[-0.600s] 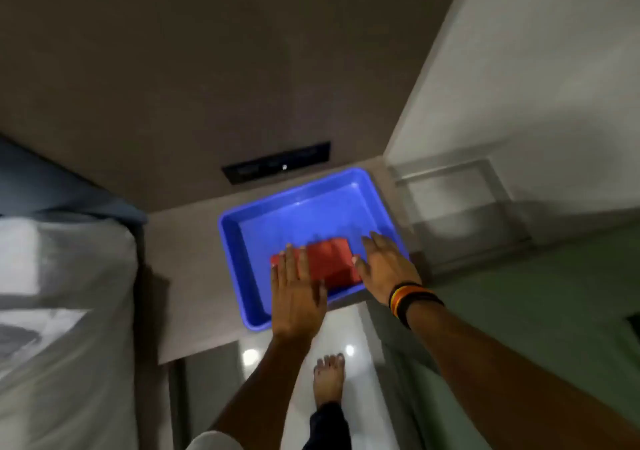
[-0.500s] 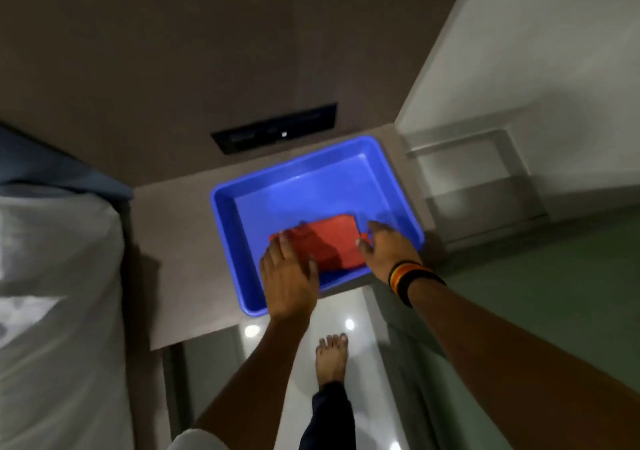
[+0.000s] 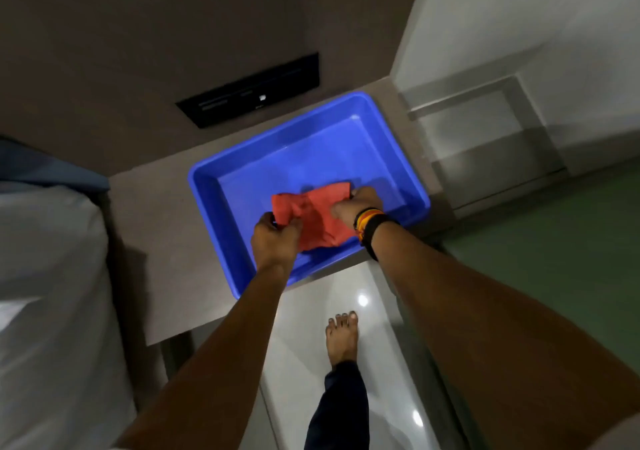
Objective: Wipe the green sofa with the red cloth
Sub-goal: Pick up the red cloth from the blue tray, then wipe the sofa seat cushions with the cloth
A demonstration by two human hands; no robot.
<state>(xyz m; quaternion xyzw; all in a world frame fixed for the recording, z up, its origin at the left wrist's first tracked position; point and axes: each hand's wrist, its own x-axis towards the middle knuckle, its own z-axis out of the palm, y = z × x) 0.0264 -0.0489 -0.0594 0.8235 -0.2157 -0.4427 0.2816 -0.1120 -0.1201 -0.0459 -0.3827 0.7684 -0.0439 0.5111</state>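
Grey-brown counter (image 3: 166,227) runs across mid-frame under a matching wall with a black panel (image 3: 249,94) set into it; white glossy floor (image 3: 311,363) lower centre, green sofa (image 3: 554,276) surface at right edge, white bedding (image 3: 52,293) at left.

Blue tub (image 3: 214,207) sits on the counter, near edge overhanging slightly toward the floor. Red cloth (image 3: 318,217) is inside the tub's lower half, crumpled, lifted off the bottom between both hands.

Left hand (image 3: 275,241): fingers curled shut, pinching the cloth's left corner at frame centre; back of hand faces camera, forearm comes up from lower left.

Right hand (image 3: 356,205): fingers closed around the cloth's upper-right edge, knuckles up, thumb side toward the cloth. Fingertips are hidden behind fabric. Wristbands (image 3: 369,222) in black, orange and yellow on that wrist; forearm enters from lower right.

Cloth spans the gap between the two grips, its loose lower part hanging over the tub's near wall area. Bare foot (image 3: 341,338) on the floor below the tub.
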